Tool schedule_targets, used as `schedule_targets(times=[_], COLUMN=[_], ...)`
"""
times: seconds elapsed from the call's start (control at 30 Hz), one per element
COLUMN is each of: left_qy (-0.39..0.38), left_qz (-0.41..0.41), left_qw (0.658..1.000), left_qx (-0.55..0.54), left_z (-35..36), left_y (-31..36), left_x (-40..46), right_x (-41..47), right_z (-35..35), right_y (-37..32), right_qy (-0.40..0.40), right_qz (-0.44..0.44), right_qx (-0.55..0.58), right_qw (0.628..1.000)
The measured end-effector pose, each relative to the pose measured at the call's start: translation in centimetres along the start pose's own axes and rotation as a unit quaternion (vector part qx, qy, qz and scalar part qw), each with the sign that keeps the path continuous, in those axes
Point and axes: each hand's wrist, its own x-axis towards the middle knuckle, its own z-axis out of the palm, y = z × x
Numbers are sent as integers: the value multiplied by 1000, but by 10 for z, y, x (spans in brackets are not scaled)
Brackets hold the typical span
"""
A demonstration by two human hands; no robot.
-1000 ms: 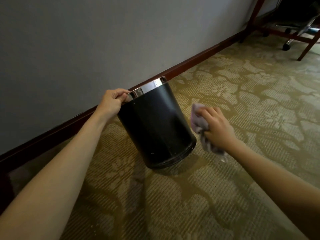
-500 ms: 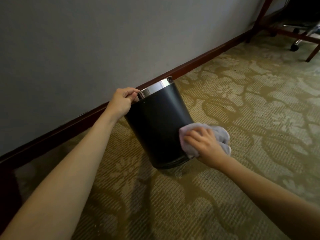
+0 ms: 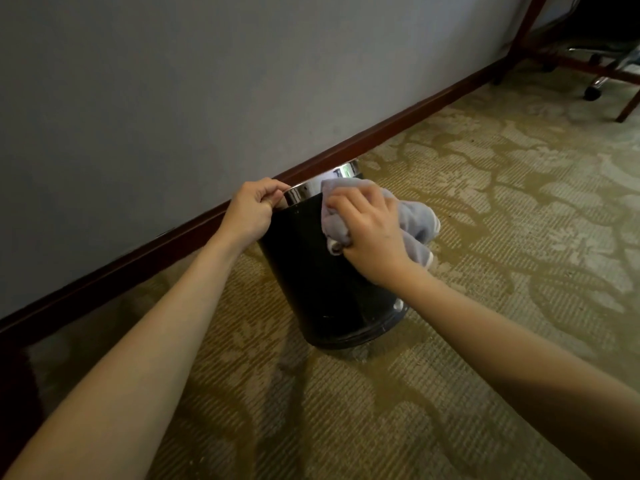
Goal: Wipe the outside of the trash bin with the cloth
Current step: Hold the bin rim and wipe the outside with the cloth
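A black round trash bin (image 3: 311,282) with a shiny metal rim stands tilted on the patterned carpet, close to the wall. My left hand (image 3: 251,207) grips the rim at its left side. My right hand (image 3: 369,232) presses a bunched pale grey cloth (image 3: 417,216) against the bin's upper right side, just under the rim. The cloth hangs out past my fingers to the right. My right hand and the cloth hide part of the rim.
A grey wall with a dark red-brown skirting board (image 3: 398,124) runs diagonally behind the bin. Wooden desk legs (image 3: 627,105) and an office chair's wheeled base (image 3: 592,93) stand at the far right. Olive floral carpet (image 3: 485,209) covers the floor.
My right hand has carried the cloth from beside the bin onto its lower side, then up the side to just under the rim. My left hand has kept its grip on the rim.
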Motion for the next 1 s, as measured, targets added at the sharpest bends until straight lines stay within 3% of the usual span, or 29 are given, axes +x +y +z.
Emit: schedule_targets(times=[0.03,0.07,0.1,0.13,0.2,0.33,0.4,0.57,0.73,0.77,0.87,1.0], left_qy=[-2,-6,-10,-12,-10,-13,-17,-9,-26,-26,-12,-7], left_qz=[3,0,-6,-11,-18,-9,-6,1,-3,-6,-11,-18], left_qw=[1000,1000,1000,1000,1000,1000,1000,1000,1000,999,999,999], left_qx=[2,3,1,-4,-10,-3,1,-10,-16,-18,-28,-49], left_z=[0,-1,-2,-3,-4,-1,1,2,-16,-19,-25,-37], left_y=[0,1,1,0,-1,4,5,2,-7,-11,-20,-27], left_x=[0,0,0,0,0,1,1,-5,-8,-8,-11,-15], right_x=[-1,-11,-28,-46,-95,-130,-121,-52,-23,-28,-58,-94], right_z=[-5,-11,-3,9,28,31,22,5,12,15,24,29], right_y=[1,-1,-7,-7,-3,19,30,15,-6,-2,12,26], right_qy=[-56,-46,-74,-93,47,35,55,159,170,166,142,49], right_qz=[-78,-94,-72,-30,93,260,291,213,29,30,182,405], right_qx=[46,93,24,-56,-153,-49,-32,-8,-40,-53,-40,45], right_qw=[994,990,994,994,983,964,955,964,984,984,972,912])
